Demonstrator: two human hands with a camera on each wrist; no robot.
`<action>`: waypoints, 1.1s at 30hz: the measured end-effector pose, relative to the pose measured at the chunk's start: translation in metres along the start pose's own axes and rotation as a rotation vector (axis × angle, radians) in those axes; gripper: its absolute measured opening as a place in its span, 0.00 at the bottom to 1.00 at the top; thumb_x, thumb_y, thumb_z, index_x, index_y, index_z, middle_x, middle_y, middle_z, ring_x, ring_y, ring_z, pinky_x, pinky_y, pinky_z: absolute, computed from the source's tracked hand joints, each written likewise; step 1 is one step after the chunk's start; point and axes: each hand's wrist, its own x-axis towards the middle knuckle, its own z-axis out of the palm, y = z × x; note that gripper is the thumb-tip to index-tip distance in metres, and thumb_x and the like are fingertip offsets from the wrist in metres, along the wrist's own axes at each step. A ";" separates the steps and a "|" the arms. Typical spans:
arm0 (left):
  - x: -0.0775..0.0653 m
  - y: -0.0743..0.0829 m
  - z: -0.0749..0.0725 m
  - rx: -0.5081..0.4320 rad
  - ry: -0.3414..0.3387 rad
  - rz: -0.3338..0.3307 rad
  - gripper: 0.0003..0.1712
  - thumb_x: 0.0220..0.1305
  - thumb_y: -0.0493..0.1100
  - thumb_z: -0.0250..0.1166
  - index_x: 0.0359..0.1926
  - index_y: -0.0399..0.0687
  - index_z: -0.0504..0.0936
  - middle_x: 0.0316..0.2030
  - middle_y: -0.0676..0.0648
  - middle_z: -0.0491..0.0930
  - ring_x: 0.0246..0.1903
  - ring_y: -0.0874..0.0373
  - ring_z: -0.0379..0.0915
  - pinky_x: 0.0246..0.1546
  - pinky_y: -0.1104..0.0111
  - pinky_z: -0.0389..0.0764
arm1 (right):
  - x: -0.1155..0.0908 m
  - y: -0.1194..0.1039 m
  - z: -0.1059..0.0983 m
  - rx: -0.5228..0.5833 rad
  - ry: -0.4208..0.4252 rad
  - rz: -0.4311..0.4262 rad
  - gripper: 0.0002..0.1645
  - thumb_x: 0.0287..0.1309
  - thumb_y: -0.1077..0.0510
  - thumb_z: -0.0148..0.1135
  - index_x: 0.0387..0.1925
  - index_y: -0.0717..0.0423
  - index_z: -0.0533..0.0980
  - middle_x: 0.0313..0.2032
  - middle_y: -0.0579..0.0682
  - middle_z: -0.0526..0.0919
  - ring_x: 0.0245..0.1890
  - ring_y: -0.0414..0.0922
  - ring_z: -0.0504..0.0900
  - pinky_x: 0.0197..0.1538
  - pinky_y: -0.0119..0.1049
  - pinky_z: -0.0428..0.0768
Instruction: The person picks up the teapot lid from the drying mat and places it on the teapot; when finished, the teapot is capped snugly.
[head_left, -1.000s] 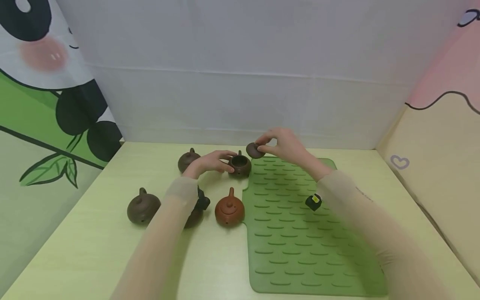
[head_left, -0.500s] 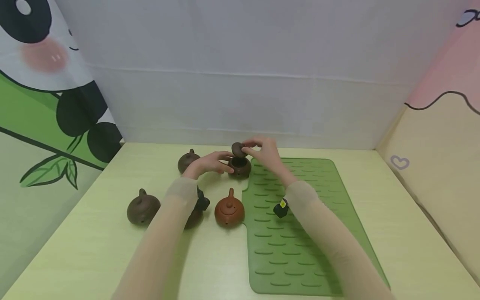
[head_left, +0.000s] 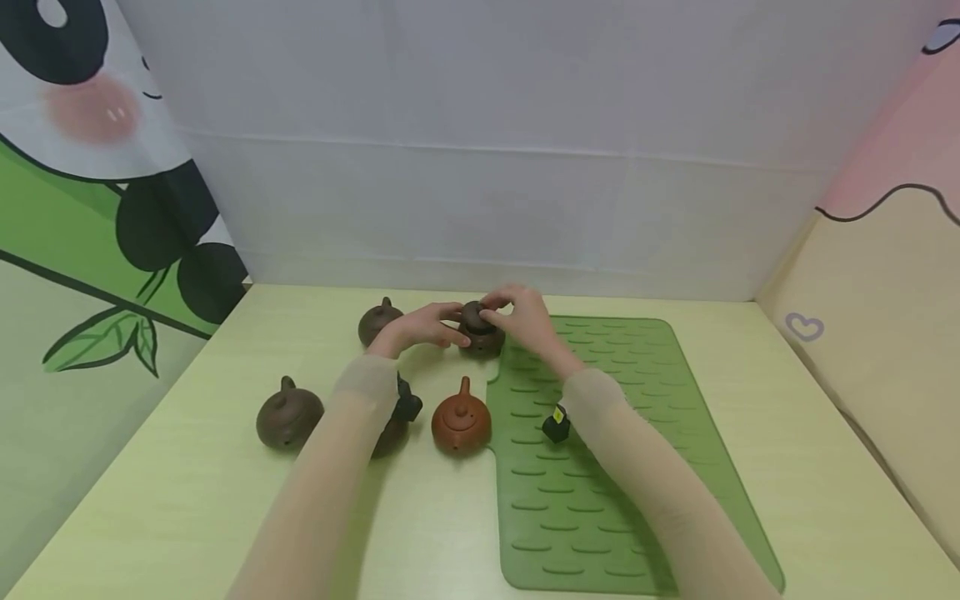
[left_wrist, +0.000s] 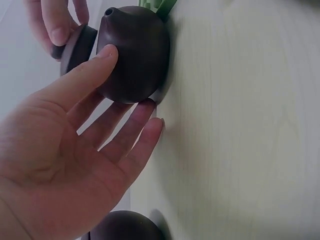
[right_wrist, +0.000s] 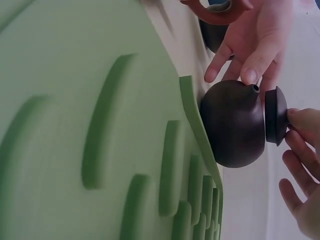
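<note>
A dark brown teapot (head_left: 486, 343) stands at the back of the table by the green mat's left edge. My left hand (head_left: 427, 325) holds its body from the left; in the left wrist view the thumb lies near the spout and the other fingers reach round the opposite side of the pot (left_wrist: 135, 60). My right hand (head_left: 522, 319) pinches the round knob of a dark lid (head_left: 472, 318). Seen from the right wrist, that lid (right_wrist: 276, 115) is just above the teapot's mouth, a narrow gap between them. The knob is partly hidden by fingertips.
A red-brown teapot (head_left: 461, 425) stands nearer, beside the green ridged mat (head_left: 555, 525). Dark teapots stand at the back left (head_left: 378, 323) and front left (head_left: 290, 417); another dark pot (head_left: 390, 439) is partly behind the left forearm. A pale wall (head_left: 480, 217) rises behind the table.
My right hand has carried the lid leftward from beside the teapot, then down from a tilted pose onto its mouth area. The left hand has stayed at the pot.
</note>
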 end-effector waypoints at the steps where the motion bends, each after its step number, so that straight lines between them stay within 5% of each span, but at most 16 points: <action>1: 0.000 0.000 0.000 -0.001 -0.001 0.000 0.39 0.68 0.41 0.63 0.76 0.50 0.57 0.74 0.37 0.58 0.67 0.41 0.68 0.65 0.50 0.75 | 0.000 -0.001 0.000 -0.014 -0.011 0.002 0.12 0.62 0.54 0.67 0.45 0.54 0.85 0.45 0.52 0.87 0.49 0.49 0.81 0.54 0.47 0.80; 33: 0.002 -0.004 0.001 0.052 -0.022 -0.008 0.39 0.69 0.43 0.61 0.76 0.51 0.56 0.75 0.36 0.57 0.67 0.40 0.68 0.62 0.50 0.76 | -0.006 0.009 0.009 -0.030 -0.074 0.101 0.14 0.63 0.51 0.66 0.47 0.51 0.85 0.44 0.50 0.86 0.51 0.51 0.82 0.54 0.48 0.80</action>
